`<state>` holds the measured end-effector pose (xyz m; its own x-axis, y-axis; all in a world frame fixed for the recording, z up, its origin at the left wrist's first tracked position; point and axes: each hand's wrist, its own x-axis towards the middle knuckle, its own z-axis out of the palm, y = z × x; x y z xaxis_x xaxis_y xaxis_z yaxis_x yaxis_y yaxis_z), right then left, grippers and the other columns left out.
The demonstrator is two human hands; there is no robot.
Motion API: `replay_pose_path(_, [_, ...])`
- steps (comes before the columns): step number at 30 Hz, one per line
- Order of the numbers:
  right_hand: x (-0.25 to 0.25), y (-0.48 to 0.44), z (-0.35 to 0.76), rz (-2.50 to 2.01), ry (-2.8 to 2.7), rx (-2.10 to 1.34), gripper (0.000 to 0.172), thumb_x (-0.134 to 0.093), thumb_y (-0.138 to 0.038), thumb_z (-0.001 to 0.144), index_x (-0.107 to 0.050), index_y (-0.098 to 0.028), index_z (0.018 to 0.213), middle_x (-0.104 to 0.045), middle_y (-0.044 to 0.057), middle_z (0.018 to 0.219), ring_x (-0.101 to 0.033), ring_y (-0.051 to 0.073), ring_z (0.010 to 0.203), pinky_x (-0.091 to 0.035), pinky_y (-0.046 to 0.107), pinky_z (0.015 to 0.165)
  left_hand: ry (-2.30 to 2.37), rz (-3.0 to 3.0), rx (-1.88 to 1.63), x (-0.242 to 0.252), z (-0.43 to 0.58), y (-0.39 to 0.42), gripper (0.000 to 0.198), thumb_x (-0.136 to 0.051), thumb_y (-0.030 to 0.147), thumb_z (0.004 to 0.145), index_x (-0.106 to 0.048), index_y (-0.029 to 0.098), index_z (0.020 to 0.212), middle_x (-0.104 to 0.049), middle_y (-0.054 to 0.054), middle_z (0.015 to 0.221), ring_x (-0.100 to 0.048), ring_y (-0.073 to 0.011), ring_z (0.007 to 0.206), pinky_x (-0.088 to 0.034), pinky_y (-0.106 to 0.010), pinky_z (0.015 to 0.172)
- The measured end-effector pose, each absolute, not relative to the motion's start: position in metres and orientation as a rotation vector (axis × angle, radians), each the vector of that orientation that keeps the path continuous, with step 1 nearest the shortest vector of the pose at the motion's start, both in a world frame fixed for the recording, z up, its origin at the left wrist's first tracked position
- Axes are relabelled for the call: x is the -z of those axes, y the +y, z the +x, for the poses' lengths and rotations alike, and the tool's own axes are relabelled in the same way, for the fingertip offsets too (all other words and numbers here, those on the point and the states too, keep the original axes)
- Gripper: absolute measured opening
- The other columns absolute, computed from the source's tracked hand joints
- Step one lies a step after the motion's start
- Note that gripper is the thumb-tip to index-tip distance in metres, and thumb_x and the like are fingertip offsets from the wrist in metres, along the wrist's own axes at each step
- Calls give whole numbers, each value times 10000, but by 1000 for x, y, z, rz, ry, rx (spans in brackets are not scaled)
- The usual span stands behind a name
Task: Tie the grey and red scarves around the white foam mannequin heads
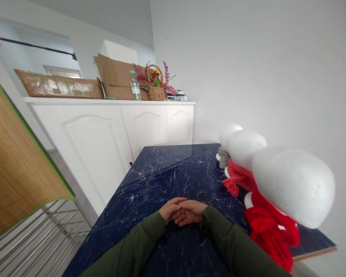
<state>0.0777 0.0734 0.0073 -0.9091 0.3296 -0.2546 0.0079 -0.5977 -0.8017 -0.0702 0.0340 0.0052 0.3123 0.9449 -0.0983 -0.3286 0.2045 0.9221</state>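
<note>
Green sleeves (129, 246) are extended over the bench (167, 173). The right hand (192, 211) is held loosely spread against the left hand (168, 212), whose closure cannot be told. Red cloth (266, 232) is draped below the nearest white head form (295, 184), at right.

Likely room in home: white panelled cabinets (89, 150), wicker flower basket (156, 94), dark blue marbled table (164, 173).

I wear 2 long, plain, olive-green fabric sleeves (129, 246), lightly creased and reaching my wrists, with loose fabric at the right cuff (207, 220). My left hand (170, 210) and right hand (192, 212) are bare.
</note>
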Motion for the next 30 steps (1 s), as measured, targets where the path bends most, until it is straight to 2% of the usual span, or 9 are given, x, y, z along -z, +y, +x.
replay_pose_path(16, [-9,73,78,-605,-1308,-2618,371,-503,-390,747,-619,-50,838,-645,105,799,-602,151,729,-398,301,721,836,972,-1030,-4,-70,35,437,-608,237,546,-589,119,967,-609,-103,959,-547,-232,924,-357,-384,898])
replay_pose_path(30, [-11,72,77,-624,-1280,-2596,363,-523,-382,736,-609,-61,882,-647,104,801,-604,161,733,-393,320,730,838,984,-1030,-7,-69,34,416,-609,233,552,-591,123,953,-604,-101,974,-542,-235,932,-354,-388,904])
